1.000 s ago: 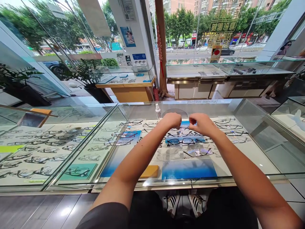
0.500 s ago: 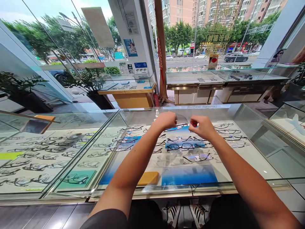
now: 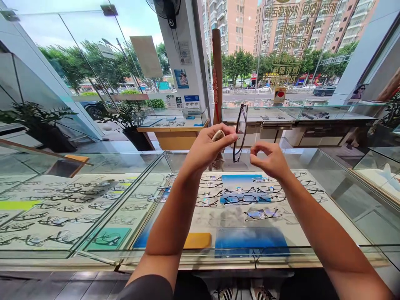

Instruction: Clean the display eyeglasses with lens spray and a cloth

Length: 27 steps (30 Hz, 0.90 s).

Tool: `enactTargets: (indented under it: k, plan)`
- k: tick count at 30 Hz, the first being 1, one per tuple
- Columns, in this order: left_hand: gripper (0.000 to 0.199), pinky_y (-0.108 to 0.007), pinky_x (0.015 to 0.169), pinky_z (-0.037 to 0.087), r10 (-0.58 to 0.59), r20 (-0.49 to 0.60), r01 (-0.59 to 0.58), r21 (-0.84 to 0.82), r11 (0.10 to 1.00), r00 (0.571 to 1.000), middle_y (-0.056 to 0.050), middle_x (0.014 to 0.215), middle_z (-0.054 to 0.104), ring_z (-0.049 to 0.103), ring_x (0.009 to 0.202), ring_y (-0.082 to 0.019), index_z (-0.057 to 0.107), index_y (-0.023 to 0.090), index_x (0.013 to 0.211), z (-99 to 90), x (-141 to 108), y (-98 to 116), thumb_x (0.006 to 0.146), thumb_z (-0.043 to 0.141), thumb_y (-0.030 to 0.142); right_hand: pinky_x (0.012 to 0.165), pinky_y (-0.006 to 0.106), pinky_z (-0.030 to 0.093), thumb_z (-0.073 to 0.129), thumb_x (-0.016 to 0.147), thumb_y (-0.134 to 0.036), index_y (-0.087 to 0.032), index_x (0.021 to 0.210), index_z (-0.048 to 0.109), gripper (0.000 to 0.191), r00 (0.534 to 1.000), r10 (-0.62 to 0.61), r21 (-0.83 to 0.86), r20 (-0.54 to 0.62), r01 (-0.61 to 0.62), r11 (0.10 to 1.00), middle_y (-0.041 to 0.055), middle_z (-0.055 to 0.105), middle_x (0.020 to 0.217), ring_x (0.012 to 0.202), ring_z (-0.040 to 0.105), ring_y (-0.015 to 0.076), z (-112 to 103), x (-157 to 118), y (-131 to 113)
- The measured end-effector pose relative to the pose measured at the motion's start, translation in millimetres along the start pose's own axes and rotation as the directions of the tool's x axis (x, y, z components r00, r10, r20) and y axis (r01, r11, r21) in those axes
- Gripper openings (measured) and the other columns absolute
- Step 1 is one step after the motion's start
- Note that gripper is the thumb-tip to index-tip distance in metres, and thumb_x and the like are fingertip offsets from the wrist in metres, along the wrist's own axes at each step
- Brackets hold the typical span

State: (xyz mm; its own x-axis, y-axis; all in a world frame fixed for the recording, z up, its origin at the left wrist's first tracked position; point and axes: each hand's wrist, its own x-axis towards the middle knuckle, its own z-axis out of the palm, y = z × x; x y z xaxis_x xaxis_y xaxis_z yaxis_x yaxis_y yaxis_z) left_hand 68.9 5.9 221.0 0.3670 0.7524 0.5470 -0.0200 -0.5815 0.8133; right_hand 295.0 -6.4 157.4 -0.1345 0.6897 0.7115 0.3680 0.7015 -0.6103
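My left hand (image 3: 208,146) is closed in a pinch on a pair of dark-rimmed eyeglasses (image 3: 240,133), held on edge above the glass display case (image 3: 168,160). A pale, rounded thing (image 3: 218,135) shows between the fingers of this hand; I cannot tell its kind. To the right of the eyeglasses and apart from them is my right hand (image 3: 269,159), thumb and forefinger tips together in a ring. What the right fingers hold, if anything, is hidden. Below both hands, rows of eyeglasses (image 3: 240,200) lie in the case on white lining and blue cards (image 3: 251,241).
A yellow glasses case (image 3: 197,240) lies near the display's front edge. At left, another glass case holds many frames and a green card (image 3: 108,238). Beyond stand a potted plant (image 3: 133,129), a wooden trunk (image 3: 216,75) and more glass counters (image 3: 265,112) before the window.
My left hand has risen and turned, bringing the eyeglasses up from just above the display into upright view. The right hand stays pinched. My view has tilted upward.
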Motion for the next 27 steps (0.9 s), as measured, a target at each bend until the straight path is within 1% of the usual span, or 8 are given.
enactTargets:
  k: [2, 4, 7, 11, 14, 19, 23, 27]
  plan:
    - [0.026, -0.025, 0.064, 0.041, 0.015, -0.026, -0.017, -0.071, 0.997, 1.000, -0.001, 0.090, 0.067, 0.053, 0.072, -0.011, 0.069, 0.020, 0.082, 1.2, -5.1, 7.6, 0.084, 0.084, 0.042, 0.070, 0.030, 0.046, 0.071, 0.076, -0.022, -0.022, 0.071, 0.061, 0.011, 0.998, -0.048, 0.102, -0.052, 0.053, 0.993, -0.0028, 0.061, 0.070, 0.069, 0.054, 0.0141, -5.0, 14.1, -20.4]
    - [0.027, -0.024, 0.063, 0.041, 0.031, -0.039, -0.035, -0.100, 0.994, 0.999, 0.000, 0.086, 0.067, 0.051, 0.068, -0.009, 0.070, 0.020, 0.084, 2.4, -9.1, 12.5, 0.085, 0.085, 0.042, 0.067, 0.029, 0.045, 0.074, 0.077, -0.021, -0.022, 0.071, 0.062, 0.013, 0.992, -0.069, 0.202, -0.105, 0.089, 0.975, -0.0032, 0.060, 0.070, 0.066, 0.053, 0.0127, -8.2, 22.2, -36.4]
    - [0.026, -0.024, 0.063, 0.043, 0.059, -0.015, -0.060, -0.123, 0.991, 0.998, 0.001, 0.084, 0.068, 0.053, 0.068, -0.009, 0.070, 0.021, 0.086, 6.1, -12.6, 14.9, 0.088, 0.084, 0.042, 0.061, 0.028, 0.044, 0.079, 0.079, -0.026, -0.022, 0.072, 0.064, 0.017, 0.990, -0.060, 0.320, -0.130, 0.099, 0.942, -0.0028, 0.061, 0.068, 0.062, 0.053, 0.0122, -8.3, 24.4, -47.1]
    - [0.027, -0.024, 0.064, 0.046, 0.095, -0.004, -0.095, -0.120, 0.988, 0.995, -0.002, 0.093, 0.071, 0.062, 0.075, -0.011, 0.070, 0.022, 0.089, 15.5, -13.8, 11.5, 0.091, 0.082, 0.045, 0.056, 0.027, 0.045, 0.085, 0.083, -0.035, -0.022, 0.069, 0.066, 0.027, 0.999, -0.037, 0.436, -0.033, 0.048, 0.898, -0.0025, 0.061, 0.062, 0.058, 0.055, 0.0119, -7.3, 20.5, -44.5]
    - [0.026, -0.024, 0.066, 0.049, 0.122, -0.019, -0.124, -0.113, 0.986, 0.992, -0.003, 0.096, 0.072, 0.065, 0.080, -0.012, 0.071, 0.022, 0.091, 22.4, -13.2, 7.0, 0.092, 0.081, 0.046, 0.060, 0.028, 0.051, 0.087, 0.086, -0.037, -0.021, 0.075, 0.071, 0.025, 0.999, -0.033, 0.506, 0.038, 0.010, 0.862, -0.0015, 0.065, 0.066, 0.061, 0.061, 0.0130, -11.1, 18.7, -42.8]
    - [0.026, -0.024, 0.068, 0.052, 0.134, -0.032, -0.137, -0.106, 0.985, 0.990, -0.003, 0.094, 0.072, 0.064, 0.080, -0.013, 0.072, 0.021, 0.093, 28.7, -12.1, 3.3, 0.092, 0.082, 0.045, 0.070, 0.032, 0.058, 0.088, 0.085, -0.041, -0.022, 0.080, 0.074, 0.023, 0.999, -0.013, 0.531, 0.045, -0.013, 0.847, 0.0000, 0.069, 0.072, 0.068, 0.066, 0.0150, -18.1, 18.8, -44.6]
    - [0.024, -0.023, 0.070, 0.052, 0.163, -0.045, -0.167, -0.119, 0.979, 0.986, -0.003, 0.095, 0.072, 0.066, 0.083, -0.012, 0.072, 0.021, 0.090, 30.0, -12.6, 4.3, 0.092, 0.082, 0.043, 0.071, 0.032, 0.059, 0.089, 0.084, -0.038, -0.023, 0.080, 0.074, 0.022, 0.999, -0.005, 0.552, 0.047, -0.022, 0.834, -0.0001, 0.070, 0.074, 0.069, 0.067, 0.0152, -21.0, 21.0, -43.4]
    - [0.027, -0.024, 0.069, 0.053, 0.133, -0.046, -0.138, -0.135, 0.981, 0.990, -0.003, 0.094, 0.073, 0.069, 0.083, -0.013, 0.071, 0.021, 0.092, 29.9, -13.3, 4.8, 0.092, 0.082, 0.045, 0.074, 0.033, 0.061, 0.086, 0.089, -0.035, -0.023, 0.083, 0.076, 0.017, 0.995, -0.035, 0.525, 0.090, -0.018, 0.851, 0.0008, 0.072, 0.076, 0.072, 0.069, 0.0158, -24.5, 22.0, -43.0]
